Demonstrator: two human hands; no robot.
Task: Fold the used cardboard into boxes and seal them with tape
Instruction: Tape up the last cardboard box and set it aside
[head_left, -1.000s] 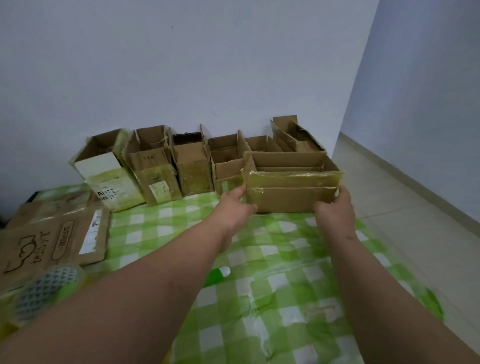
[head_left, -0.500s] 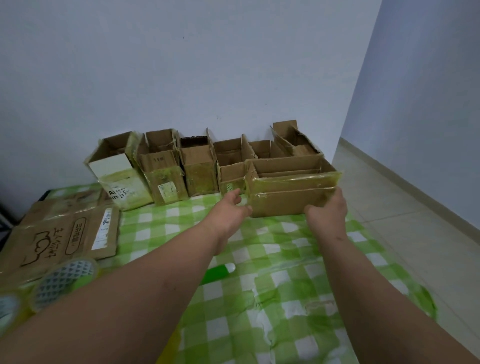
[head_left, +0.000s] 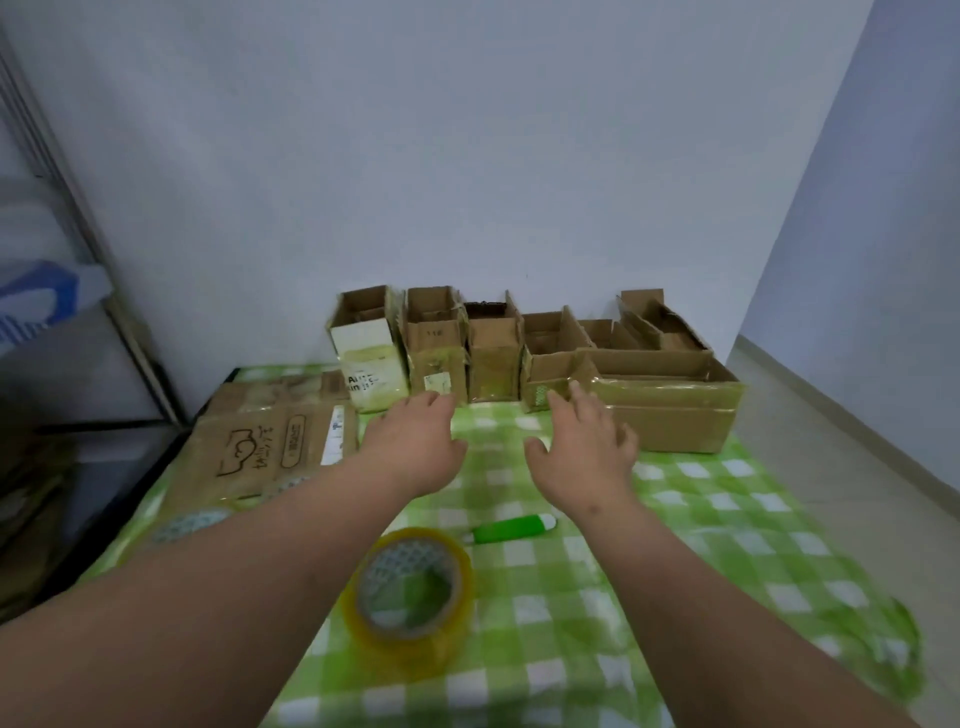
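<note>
A wide taped cardboard box (head_left: 670, 410) stands at the far right of the green checked tablecloth (head_left: 727, 519), at the end of a row of several open folded boxes (head_left: 493, 358) along the wall. My left hand (head_left: 415, 447) and my right hand (head_left: 587, 452) hover over the cloth in front of the row, fingers spread, holding nothing. The right hand is just left of the wide box and apart from it. Flat cardboard sheets (head_left: 270, 441) lie stacked at the left. A roll of clear tape (head_left: 410, 592) sits near me between my forearms.
A green and white cutter (head_left: 511, 527) lies on the cloth beyond the tape roll. A second tape roll (head_left: 189, 522) shows partly behind my left forearm. A metal rack frame (head_left: 104, 291) stands at the left. Bare tiled floor (head_left: 857, 457) lies to the right.
Both hands have let go of the wide box, which now stands in the row, and drawn back toward me and to the left. The camera has swung left and down.
</note>
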